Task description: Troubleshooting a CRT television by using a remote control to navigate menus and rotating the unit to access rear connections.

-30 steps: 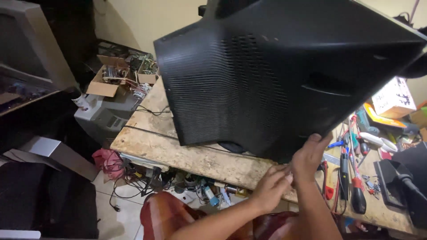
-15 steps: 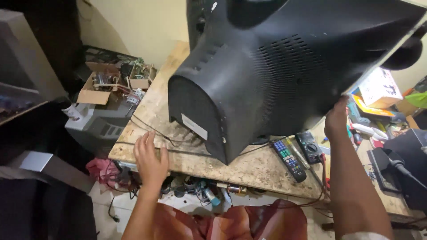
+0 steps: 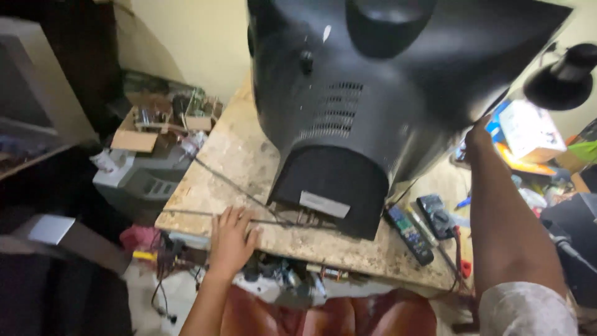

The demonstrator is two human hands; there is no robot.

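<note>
While the big black television set (image 3: 373, 106) stands on the speckled workbench (image 3: 230, 155) with its rounded back housing toward me, my left hand (image 3: 231, 239) lies flat on the bench just in front of that housing, fingers spread wide and holding nothing, its fingertips touching a thin dark cable (image 3: 217, 180) that runs across the board from the set's rear. My right hand (image 3: 479, 134) reaches up along the set's right side and presses against the casing edge there; the view is blurred at that spot, so I cannot tell whether the fingers grip the rim or only rest on it. Just beside the set's lower right corner lie a black remote control (image 3: 408, 234) and a dark multimeter (image 3: 435, 216), close together on the bench. Well to the left of the set, beyond the bench edge, a grey device (image 3: 140, 180) sits with an open cardboard box of parts (image 3: 140, 127) on top. Right of the set, a black lamp head (image 3: 556, 78) hangs above a white and blue box (image 3: 525, 130).
</note>
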